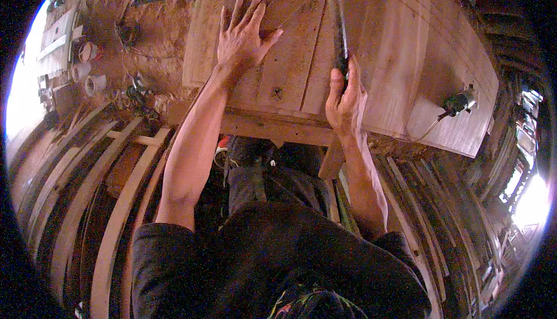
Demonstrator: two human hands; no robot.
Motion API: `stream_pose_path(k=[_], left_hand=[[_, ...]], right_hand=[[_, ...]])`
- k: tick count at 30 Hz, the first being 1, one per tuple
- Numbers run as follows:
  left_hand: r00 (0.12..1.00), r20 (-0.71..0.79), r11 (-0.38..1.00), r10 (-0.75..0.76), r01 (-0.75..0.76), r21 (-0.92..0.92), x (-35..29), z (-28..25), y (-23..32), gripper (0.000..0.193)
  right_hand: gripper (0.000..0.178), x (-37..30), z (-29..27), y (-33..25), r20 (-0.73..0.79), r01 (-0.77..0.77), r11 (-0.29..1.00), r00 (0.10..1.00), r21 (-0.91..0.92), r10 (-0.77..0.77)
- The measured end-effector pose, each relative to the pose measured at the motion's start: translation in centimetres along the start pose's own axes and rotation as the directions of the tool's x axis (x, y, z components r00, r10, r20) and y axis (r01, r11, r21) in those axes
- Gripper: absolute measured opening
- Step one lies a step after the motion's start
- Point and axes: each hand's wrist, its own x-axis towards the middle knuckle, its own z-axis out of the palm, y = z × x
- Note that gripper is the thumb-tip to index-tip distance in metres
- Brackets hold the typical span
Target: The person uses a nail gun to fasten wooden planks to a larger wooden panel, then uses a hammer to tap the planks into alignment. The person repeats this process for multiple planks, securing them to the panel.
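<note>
My right hand (346, 95) grips a claw hammer (341, 26) by its dark handle, with the metal head pointing away from me over the wooden workbench (278, 90). The fingers of my left hand (246, 37) are spread, and the palm rests on the boards left of the hammer. A dark seam between boards runs between my two hands. Whether the hammer head touches the wood, I cannot tell.
A corded power tool (460, 103) lies on the pale panel (420, 101) at the right. Long wooden planks (130, 203) lie on both sides of me. White cups or buckets (94, 84) stand on the dirt floor at the left, near a dark coiled cord (142, 95).
</note>
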Motion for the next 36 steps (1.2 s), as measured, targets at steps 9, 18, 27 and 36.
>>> stream_pose_path(k=[9,18,27,36], left_hand=[[0.999,0.005,0.998,-0.039,0.039,-0.054,0.0,-1.3,0.4,0.078],[0.998,0.041,0.998,-0.042,0.044,-0.044,0.2,-1.6,0.4,0.077],[0.994,0.087,0.998,-0.061,0.063,-0.019,0.4,-2.1,0.4,0.080],[0.995,0.085,0.997,-0.059,0.062,-0.035,0.6,-1.8,0.5,0.079]], right_hand=[[0.044,2.7,2.1,-0.9,0.178,-0.150,0.981,0.969,-0.125,0.171],[0.046,10.3,2.8,3.8,-0.200,-0.052,0.980,0.980,-0.191,0.013],[0.049,13.6,3.8,2.9,-0.286,-0.141,0.979,0.954,-0.148,0.094],[0.058,14.7,3.4,6.1,-0.070,-0.277,0.934,0.961,-0.226,0.268]])
